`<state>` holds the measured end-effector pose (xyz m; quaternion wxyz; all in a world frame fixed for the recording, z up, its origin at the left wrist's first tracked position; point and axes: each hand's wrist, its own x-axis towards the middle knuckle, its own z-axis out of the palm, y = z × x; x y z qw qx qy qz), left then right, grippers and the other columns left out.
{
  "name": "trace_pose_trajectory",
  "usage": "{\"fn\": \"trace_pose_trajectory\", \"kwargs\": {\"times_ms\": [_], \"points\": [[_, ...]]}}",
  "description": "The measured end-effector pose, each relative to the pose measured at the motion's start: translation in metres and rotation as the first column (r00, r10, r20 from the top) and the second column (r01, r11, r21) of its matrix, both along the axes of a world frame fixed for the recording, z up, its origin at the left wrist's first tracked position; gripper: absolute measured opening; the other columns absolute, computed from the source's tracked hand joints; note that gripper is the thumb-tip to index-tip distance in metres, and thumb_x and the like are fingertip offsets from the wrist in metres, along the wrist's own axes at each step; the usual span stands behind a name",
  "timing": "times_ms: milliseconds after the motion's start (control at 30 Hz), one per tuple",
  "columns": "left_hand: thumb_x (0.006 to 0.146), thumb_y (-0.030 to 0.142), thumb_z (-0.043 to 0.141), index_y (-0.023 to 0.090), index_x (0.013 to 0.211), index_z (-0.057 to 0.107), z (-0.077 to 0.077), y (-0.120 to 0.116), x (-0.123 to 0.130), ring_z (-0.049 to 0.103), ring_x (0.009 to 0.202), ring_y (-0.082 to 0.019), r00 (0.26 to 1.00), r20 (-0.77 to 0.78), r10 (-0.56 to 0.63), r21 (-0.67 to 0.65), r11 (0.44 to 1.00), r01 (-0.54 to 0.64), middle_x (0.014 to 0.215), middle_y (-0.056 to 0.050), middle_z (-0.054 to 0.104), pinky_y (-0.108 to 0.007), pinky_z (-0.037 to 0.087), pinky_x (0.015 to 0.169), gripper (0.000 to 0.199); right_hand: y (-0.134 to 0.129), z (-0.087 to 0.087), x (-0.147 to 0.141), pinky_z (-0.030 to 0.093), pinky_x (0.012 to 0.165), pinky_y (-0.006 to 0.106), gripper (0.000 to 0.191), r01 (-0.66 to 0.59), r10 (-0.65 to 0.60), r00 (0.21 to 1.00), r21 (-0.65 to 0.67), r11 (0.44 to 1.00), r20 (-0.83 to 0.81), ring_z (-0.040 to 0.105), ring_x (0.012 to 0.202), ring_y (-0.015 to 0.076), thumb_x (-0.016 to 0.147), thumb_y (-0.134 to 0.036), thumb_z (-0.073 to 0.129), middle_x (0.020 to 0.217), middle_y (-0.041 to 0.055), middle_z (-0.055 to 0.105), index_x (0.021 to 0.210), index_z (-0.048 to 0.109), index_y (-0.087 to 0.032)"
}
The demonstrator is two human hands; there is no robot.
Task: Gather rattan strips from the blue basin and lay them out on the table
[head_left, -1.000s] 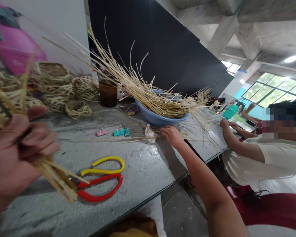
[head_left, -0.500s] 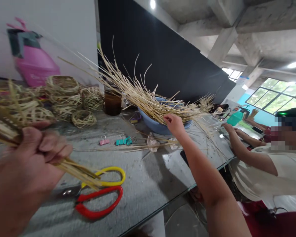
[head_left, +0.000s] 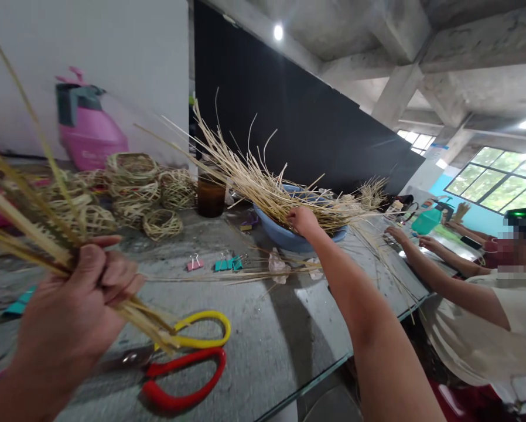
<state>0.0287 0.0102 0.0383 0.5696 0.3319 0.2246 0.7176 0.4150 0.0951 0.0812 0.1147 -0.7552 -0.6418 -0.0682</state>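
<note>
My left hand [head_left: 81, 293] is closed around a bundle of flat bamboo strips [head_left: 146, 323], whose ends stick out on both sides of the fist. Below it on the table lie scissors with one yellow and one red handle [head_left: 221, 366], the blades partly hidden by my hand. My right hand [head_left: 303, 221] reaches over a blue basin [head_left: 284, 237], fingers pinched at a heap of thin bamboo strips [head_left: 245, 170] that spills over the basin's rim. How many strips the fingers hold is hidden.
Woven bamboo baskets [head_left: 133, 176], a pink spray bottle [head_left: 91, 132] and a brown container [head_left: 211, 196] stand at the back left. Binder clips [head_left: 223, 262] and crumpled tissue [head_left: 278, 266] lie mid-table. Another person [head_left: 469, 299] works on the right.
The view has shifted, so the table scene sits lower and farther right. My right hand has moved slightly deeper into the strip heap. My left hand keeps its bundle.
</note>
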Motion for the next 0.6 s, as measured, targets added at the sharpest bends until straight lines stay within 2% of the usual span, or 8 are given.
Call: {"fn": "trace_pose_trajectory", "kwargs": {"times_ms": [167,300,467,533,600], "points": [[0.097,0.003,0.059,0.018,0.091,0.067,-0.002,0.002,0.0,0.02,0.045,-0.011,1.0,0.005,0.0,-0.011,1.0,0.0,0.054,0.007,0.035,-0.017,0.031,0.039,0.018,-0.007,0.015,0.006,0.05,0.097,0.036,0.029,0.001,-0.005,0.999,0.089,0.996,0.05,0.071,0.108,0.0287,0.105,-0.023,0.057,0.114,0.0168,0.08,0.102,0.086,-0.018],[0.099,0.004,0.056,0.017,0.089,0.068,-0.003,0.003,-0.001,0.022,0.046,-0.011,0.999,0.029,-0.02,-0.01,1.0,0.02,0.054,0.006,0.035,-0.017,0.032,0.04,0.02,-0.009,0.027,0.011,0.046,0.105,0.037,0.031,-0.026,0.029,1.0,0.281,0.959,-0.007,0.065,0.113,0.027,0.106,-0.021,0.052,0.116,0.016,0.077,0.102,0.082,-0.017],[0.102,0.008,0.058,0.017,0.086,0.067,0.005,-0.001,0.001,0.021,0.044,-0.01,0.999,0.046,0.007,-0.046,0.999,-0.005,0.055,0.006,0.036,-0.017,0.029,0.039,0.021,-0.01,0.044,0.02,0.047,0.09,0.032,0.024,0.074,0.105,0.957,0.575,0.815,-0.271,0.061,0.091,0.0216,0.098,-0.014,0.051,0.093,0.0065,0.071,0.093,0.075,-0.018],[0.102,0.007,0.057,0.018,0.085,0.066,0.009,-0.003,0.003,0.021,0.044,-0.01,0.999,0.038,0.032,-0.066,0.997,-0.029,0.054,0.006,0.035,-0.017,0.029,0.039,0.021,-0.011,0.052,0.022,0.045,0.082,0.028,0.022,0.133,0.154,0.918,0.648,0.75,-0.366,0.058,0.082,0.0182,0.098,-0.016,0.051,0.083,0.0018,0.067,0.092,0.073,-0.019],[0.1,0.004,0.058,0.018,0.087,0.068,0.011,-0.004,0.003,0.023,0.044,-0.01,0.996,0.087,0.035,-0.135,0.991,-0.023,0.054,0.006,0.035,-0.017,0.029,0.039,0.021,-0.011,0.061,0.024,0.043,0.075,0.025,0.019,0.205,0.191,0.865,0.674,0.71,-0.465,0.055,0.075,0.0159,0.098,-0.02,0.054,0.075,-0.0012,0.062,0.091,0.072,-0.019]]}}
